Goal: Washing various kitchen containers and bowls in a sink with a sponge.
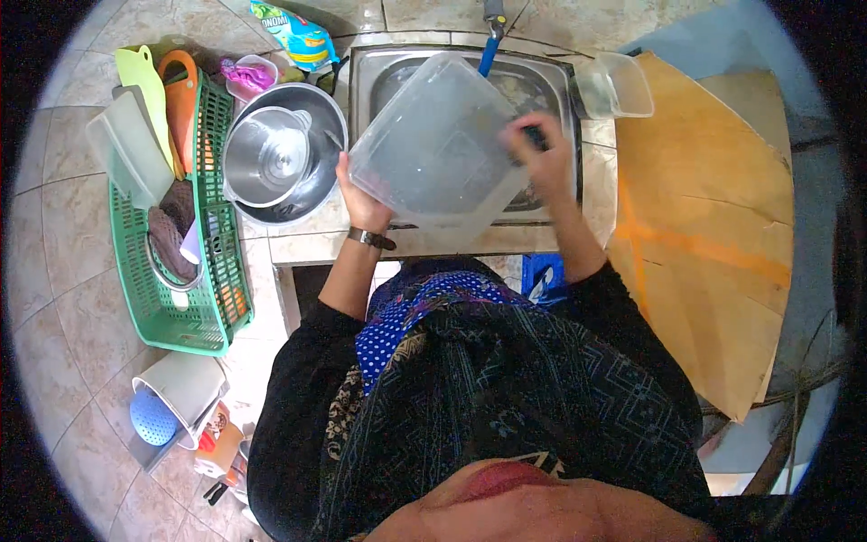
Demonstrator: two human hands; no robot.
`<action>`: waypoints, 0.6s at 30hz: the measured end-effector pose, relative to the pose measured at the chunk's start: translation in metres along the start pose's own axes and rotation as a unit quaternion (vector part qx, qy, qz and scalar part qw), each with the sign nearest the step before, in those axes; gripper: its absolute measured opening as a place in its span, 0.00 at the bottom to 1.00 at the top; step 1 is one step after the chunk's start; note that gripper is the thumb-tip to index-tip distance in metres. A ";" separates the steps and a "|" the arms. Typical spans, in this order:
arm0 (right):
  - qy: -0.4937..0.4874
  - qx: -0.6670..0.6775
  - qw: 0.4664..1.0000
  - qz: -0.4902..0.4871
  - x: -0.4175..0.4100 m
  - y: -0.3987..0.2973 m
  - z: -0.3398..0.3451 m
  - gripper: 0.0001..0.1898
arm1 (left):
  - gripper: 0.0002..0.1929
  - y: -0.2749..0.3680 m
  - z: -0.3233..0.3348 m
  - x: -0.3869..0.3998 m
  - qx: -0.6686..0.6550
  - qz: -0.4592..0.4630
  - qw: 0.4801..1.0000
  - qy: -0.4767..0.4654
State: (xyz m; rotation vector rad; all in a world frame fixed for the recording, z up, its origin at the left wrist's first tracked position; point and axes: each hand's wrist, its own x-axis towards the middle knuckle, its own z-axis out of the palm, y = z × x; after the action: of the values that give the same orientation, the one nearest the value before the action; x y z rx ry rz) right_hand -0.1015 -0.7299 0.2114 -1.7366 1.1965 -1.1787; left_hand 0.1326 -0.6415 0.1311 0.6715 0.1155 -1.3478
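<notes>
A translucent plastic container (433,146) is tilted over the stainless steel sink (359,74). My left hand (366,203) grips it by its lower left edge. At the container's right side is my right hand (547,156), blurred, with its fingers around a small dark scrubbing pad (535,137). The pad's exact kind is hard to make out. Behind the container, a tap with a blue hose end (488,55) points into the basin. Much of the basin is hidden by the container and my hands.
Left of the sink, a metal pot (261,159) sits inside a larger metal bowl (330,112). Beyond stands a green plastic basket (125,271) with chopping boards and utensils. A detergent pouch (301,40) is behind. Right are a clear plastic tub (626,85) and a large brown board (704,251).
</notes>
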 end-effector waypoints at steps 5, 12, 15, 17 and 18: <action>-0.196 -0.181 0.883 -0.387 0.013 -0.023 0.063 0.18 | 0.31 0.000 0.030 -0.017 0.050 0.009 0.999 0.021; -0.118 -0.070 0.939 -0.315 0.019 -0.021 0.100 0.20 | 0.28 0.031 0.048 -0.023 0.106 0.077 0.991 0.038; -0.127 -0.085 0.933 -0.326 0.034 -0.017 0.112 0.20 | 0.28 0.041 0.050 -0.025 0.128 0.101 0.986 0.029; -0.065 -0.065 0.957 -0.274 0.042 -0.005 0.117 0.21 | 0.30 0.053 0.050 -0.027 0.137 0.100 0.985 0.045; -0.028 -0.057 0.984 -0.168 0.039 0.002 0.119 0.21 | 0.30 0.058 0.049 -0.027 0.133 0.118 0.983 0.034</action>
State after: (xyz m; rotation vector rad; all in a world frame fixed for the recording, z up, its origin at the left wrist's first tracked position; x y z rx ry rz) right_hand 0.0158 -0.7611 0.1810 -2.1037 0.9792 -1.2633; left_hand 0.1646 -0.6394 0.2051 0.9279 -0.0903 -1.1212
